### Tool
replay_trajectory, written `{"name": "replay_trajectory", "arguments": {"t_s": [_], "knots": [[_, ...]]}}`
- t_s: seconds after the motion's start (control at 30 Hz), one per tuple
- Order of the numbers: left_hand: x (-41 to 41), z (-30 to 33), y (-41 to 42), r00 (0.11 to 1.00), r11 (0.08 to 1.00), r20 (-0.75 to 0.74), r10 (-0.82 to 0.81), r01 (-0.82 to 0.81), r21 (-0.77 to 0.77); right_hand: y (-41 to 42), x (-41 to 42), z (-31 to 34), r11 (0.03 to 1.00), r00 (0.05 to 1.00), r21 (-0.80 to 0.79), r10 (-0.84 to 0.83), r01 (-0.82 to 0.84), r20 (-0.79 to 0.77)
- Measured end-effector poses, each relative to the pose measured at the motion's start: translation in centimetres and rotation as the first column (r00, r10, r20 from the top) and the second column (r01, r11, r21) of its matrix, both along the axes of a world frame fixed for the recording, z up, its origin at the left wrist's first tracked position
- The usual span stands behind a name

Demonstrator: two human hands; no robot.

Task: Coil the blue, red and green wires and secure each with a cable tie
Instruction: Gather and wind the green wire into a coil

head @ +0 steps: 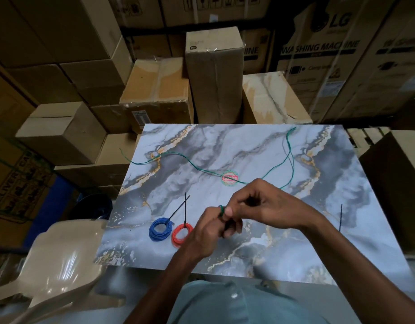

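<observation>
Pinching a few small turns of thin green wire (221, 210) between them, the left hand (207, 232) and right hand (269, 206) met above the marble-patterned tabletop (342, 230), both with fingers curled round the wire. The loose remainder of that green wire trailed across the far half of the table, one end overhanging the left edge. A coiled blue wire (160, 229) and a coiled red wire (182, 232) lay just beside each other near the left hand, each fastened with a black cable tie. Another black cable tie (340, 217) lay apart at the right. A beige plastic chair (61, 253) stood left of the table, stacked cardboard boxes (213, 73) behind.
</observation>
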State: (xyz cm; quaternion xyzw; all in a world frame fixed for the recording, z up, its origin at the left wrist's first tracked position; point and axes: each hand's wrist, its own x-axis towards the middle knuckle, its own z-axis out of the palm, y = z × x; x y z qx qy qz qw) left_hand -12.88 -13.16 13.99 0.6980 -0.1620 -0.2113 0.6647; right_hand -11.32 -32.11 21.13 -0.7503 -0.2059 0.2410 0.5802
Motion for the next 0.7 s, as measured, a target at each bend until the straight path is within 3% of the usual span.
{"name": "replay_trajectory", "arguments": {"t_s": [0.13, 0.23, 0.33, 0.43, 0.6, 0.7], "knots": [[-0.4, -0.1, -0.6, 0.992, 0.993, -0.058, -0.112, 0.114, 0.035, -0.7, 1.2, 1.1, 1.000, 0.998, -0.013, 0.021, -0.021, 0.053], [-0.9, 0.5, -1.0, 0.968, 0.976, -0.167, -0.188, 0.165, -0.145, -0.8, 2.8, -0.1, 0.996, 0.994, -0.020, -0.083, 0.084, 0.067], [-0.8, 1.1, -1.2, 0.904, 0.865, -0.340, -0.260, 0.062, -0.497, -0.3, 3.4, -2.9, 0.959, 0.964, 0.094, -0.264, 0.267, -0.044], [0.1, 1.9, -1.1, 0.863, 0.683, -0.397, -0.313, -0.086, -0.725, 0.2, 3.0, -5.6, 0.933, 0.941, 0.163, -0.294, 0.320, -0.165], [1.7, 2.0, -1.3, 0.855, 0.507, -0.410, -0.318, -0.212, -0.835, 1.3, 0.7, -9.2, 0.933, 0.896, 0.134, -0.270, 0.334, -0.351], [2.4, 1.4, -1.6, 0.848, 0.555, -0.486, -0.210, -0.306, -0.773, 1.5, -0.5, -10.0, 0.939, 0.887, 0.124, -0.252, 0.321, -0.386]]}}
